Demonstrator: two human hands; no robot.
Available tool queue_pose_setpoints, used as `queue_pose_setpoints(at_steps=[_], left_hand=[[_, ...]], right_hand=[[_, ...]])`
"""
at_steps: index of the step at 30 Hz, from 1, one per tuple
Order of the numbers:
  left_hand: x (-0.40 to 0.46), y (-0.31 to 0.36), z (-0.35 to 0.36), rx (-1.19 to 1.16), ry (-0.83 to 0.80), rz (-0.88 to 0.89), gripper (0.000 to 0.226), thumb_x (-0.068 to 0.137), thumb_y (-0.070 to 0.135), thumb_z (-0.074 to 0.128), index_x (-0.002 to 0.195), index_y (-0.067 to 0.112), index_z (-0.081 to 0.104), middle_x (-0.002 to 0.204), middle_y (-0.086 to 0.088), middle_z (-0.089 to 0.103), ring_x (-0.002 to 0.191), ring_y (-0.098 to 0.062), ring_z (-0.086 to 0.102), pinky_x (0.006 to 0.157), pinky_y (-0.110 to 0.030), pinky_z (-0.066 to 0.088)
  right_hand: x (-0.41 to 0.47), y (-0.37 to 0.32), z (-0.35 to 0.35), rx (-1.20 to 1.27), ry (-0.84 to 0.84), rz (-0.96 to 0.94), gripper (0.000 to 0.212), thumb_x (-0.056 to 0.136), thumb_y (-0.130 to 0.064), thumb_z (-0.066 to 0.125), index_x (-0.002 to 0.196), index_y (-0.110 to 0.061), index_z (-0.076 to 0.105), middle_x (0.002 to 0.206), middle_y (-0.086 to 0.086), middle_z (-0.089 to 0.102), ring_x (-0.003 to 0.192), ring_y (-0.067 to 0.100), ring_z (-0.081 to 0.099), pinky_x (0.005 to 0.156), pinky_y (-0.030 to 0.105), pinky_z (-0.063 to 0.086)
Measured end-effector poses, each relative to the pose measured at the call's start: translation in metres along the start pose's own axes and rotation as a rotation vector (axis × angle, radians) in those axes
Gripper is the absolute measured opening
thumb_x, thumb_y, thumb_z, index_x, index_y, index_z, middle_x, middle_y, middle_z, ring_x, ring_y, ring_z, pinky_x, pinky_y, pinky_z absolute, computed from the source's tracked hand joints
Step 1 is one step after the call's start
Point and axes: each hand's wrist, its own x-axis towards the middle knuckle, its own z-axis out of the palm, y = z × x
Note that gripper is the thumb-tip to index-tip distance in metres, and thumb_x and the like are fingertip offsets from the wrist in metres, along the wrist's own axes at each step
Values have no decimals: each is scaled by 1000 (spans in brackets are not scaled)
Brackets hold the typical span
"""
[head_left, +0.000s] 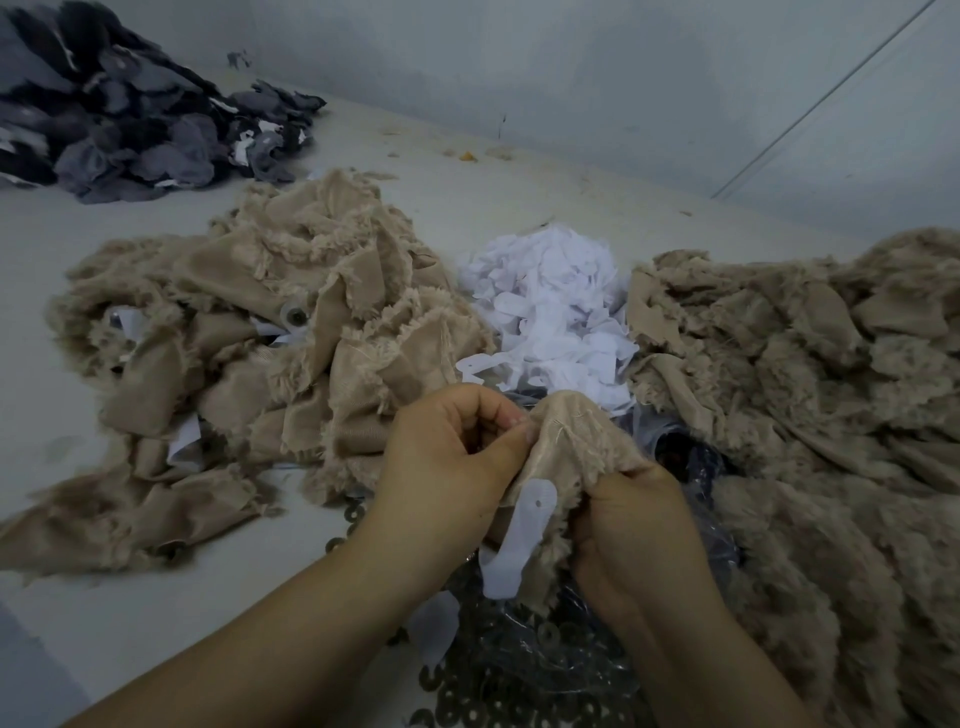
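I hold one beige plush fabric piece (571, 447) between both hands, low in the middle of the view. My left hand (447, 467) pinches its upper left edge with thumb and curled fingers. My right hand (639, 525) grips its lower right side, fingers curled under the fur. A white flat plastic piece (519, 545) hangs from the underside of the fabric between my hands.
A pile of beige fabric pieces (270, 353) lies to the left and a bigger furry one (810, 395) to the right. White cut-out shapes (556, 312) are heaped behind. A clear bag of dark ring washers (519, 675) lies under my hands. Grey scraps (135, 114) sit far left on the pale table (62, 239).
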Motion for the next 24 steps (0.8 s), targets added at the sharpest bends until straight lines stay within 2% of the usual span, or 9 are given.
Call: queue_pose_setpoints(at_steps=[4, 6, 8, 10, 12, 16, 19, 21, 24], left_hand=[[1, -3, 1, 5, -7, -9, 20, 84, 6, 73, 68, 16, 67, 66, -11, 66, 54, -14, 56, 51, -25, 50], [1, -4, 1, 5, -9, 0, 16, 83, 6, 74, 71, 14, 67, 68, -12, 65, 55, -13, 54, 51, -26, 50], [1, -3, 1, -4, -11, 19, 13, 83, 6, 74, 74, 13, 67, 69, -13, 64, 57, -12, 54, 52, -25, 50], [0, -2, 1, -15, -17, 34, 14, 83, 7, 75, 74, 16, 70, 69, -14, 63, 57, -15, 55, 53, -30, 51], [0, -1, 1, -26, -14, 33, 13, 83, 7, 75, 75, 17, 72, 70, -15, 65, 59, -22, 58, 56, -40, 55], [-1, 1, 0, -53, 6, 14, 13, 83, 5, 75, 75, 15, 74, 74, -20, 69, 70, -45, 64, 62, -53, 56], [0, 3, -2, -45, 13, -3, 11, 81, 5, 75, 73, 12, 74, 73, -16, 72, 72, -43, 66, 63, -51, 57], [2, 4, -3, -30, 17, -6, 11, 81, 6, 76, 72, 12, 75, 72, -14, 72, 71, -41, 67, 63, -49, 58], [3, 4, -6, 7, 32, 11, 12, 80, 7, 77, 72, 15, 75, 70, -9, 72, 69, -37, 68, 62, -48, 59]], right_hand=[[1, 5, 2, -15, 25, 26, 20, 72, -15, 70, 84, -3, 80, 91, 22, 74, 78, 30, 73, 59, 34, 61], [4, 7, 0, 7, 103, 91, 29, 94, 7, 46, 115, 16, 64, 124, 33, 61, 114, 40, 62, 70, 36, 52], [3, 11, -7, 32, 81, 125, 32, 101, 13, 31, 125, 28, 46, 137, 38, 47, 124, 48, 49, 82, 38, 44], [2, 8, 1, 22, 77, 105, 29, 95, 7, 46, 117, 16, 63, 125, 34, 60, 113, 42, 61, 71, 39, 52], [-3, 4, 3, 27, 5, 103, 20, 77, -12, 64, 85, 0, 78, 92, 26, 72, 69, 32, 71, 49, 29, 56], [-4, 1, 2, 83, -48, 115, 24, 85, -15, 60, 78, 4, 72, 95, 26, 69, 53, 23, 65, 49, 21, 56], [-3, 0, -2, 52, -139, 62, 23, 82, -17, 65, 68, 1, 66, 65, 16, 59, 56, 28, 56, 56, 35, 51], [-1, -2, -4, 73, -190, 44, 27, 82, -17, 57, 83, 9, 62, 76, 21, 55, 70, 37, 50, 66, 43, 47], [-3, -6, -4, 185, -353, 64, 52, 71, -31, 57, 105, 6, 72, 106, 27, 69, 95, 38, 66, 86, 46, 56]])
